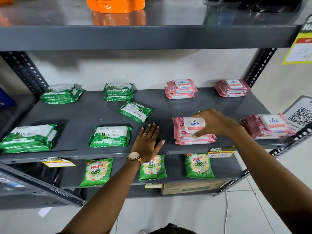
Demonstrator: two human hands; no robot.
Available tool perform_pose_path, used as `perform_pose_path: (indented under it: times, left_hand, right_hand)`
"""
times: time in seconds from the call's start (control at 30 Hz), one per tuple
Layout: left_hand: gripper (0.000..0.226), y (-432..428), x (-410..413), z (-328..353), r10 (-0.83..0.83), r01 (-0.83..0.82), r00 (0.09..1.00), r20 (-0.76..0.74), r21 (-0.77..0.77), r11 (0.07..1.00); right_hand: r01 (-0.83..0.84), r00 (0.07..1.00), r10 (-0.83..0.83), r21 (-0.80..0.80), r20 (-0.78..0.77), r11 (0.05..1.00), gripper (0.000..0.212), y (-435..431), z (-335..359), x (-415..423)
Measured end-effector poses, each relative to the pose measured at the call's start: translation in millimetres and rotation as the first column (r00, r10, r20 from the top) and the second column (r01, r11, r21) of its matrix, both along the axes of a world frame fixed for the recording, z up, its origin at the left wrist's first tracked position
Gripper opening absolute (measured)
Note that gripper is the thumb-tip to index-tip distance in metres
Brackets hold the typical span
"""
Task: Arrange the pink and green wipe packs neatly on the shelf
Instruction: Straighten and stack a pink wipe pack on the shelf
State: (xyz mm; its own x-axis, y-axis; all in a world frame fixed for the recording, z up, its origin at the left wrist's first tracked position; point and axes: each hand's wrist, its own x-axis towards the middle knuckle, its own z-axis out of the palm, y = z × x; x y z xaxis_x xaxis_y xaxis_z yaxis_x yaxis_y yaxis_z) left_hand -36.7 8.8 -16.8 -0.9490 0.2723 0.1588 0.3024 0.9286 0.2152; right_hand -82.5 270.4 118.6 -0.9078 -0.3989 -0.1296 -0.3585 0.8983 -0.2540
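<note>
On the grey shelf [94,114] lie green wipe packs in stacks at back left [60,94], back middle [118,92], front left [28,138] and front middle [110,136]. One loose green pack [135,111] lies askew between them. Pink packs are stacked at back [180,88], back right [233,88], front [185,130] and front right [268,126]. My right hand [214,123] spans the top pack of the front pink stack, thumb at its near edge, fingers at its far edge. My left hand [147,141] rests flat and open on the shelf's front.
Green detergent pouches [97,171] stand on the lower shelf beside a cardboard box [189,187]. An orange bag [115,4] sits on the upper shelf. Price tags [220,152] hang from the shelf's front edge. A QR sign [300,115] is at the right post.
</note>
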Motion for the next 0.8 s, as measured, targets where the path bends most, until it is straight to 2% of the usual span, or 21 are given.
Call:
perform_pose_path:
  times: [0.3,0.5,0.6,0.7,0.8]
  left_hand:
    - [0.076,-1.1,0.2,0.2,-0.007,0.007,1.000,0.008,0.000,1.000]
    - [0.071,-0.8,1.9,5.0,-0.001,0.000,0.996,0.088,0.013,1.000]
    - [0.070,-8.0,13.3,17.1,-0.077,0.061,0.981,0.176,0.093,0.994]
    - [0.069,-31.0,35.7,31.8,-0.168,0.153,0.981,0.097,0.145,0.977]
    - [0.061,-70.4,52.5,48.7,-0.098,0.097,0.995,-0.008,0.221,0.970]
  right_hand:
    - [0.043,0.994,-0.037,-0.058,0.098,0.997,0.088,1.7,6.8,3.6]
    - [0.045,0.997,-0.044,-0.004,0.066,0.999,0.091,-3.8,10.2,12.0]
    - [0.022,0.997,-0.027,0.075,0.073,0.997,0.101,-8.3,15.0,13.5]
    - [-0.010,0.999,0.009,0.034,0.039,0.999,0.096,-25.8,24.0,13.2]
    - [-0.063,0.997,0.067,-0.127,0.029,0.990,0.100,-59.0,27.5,7.1]
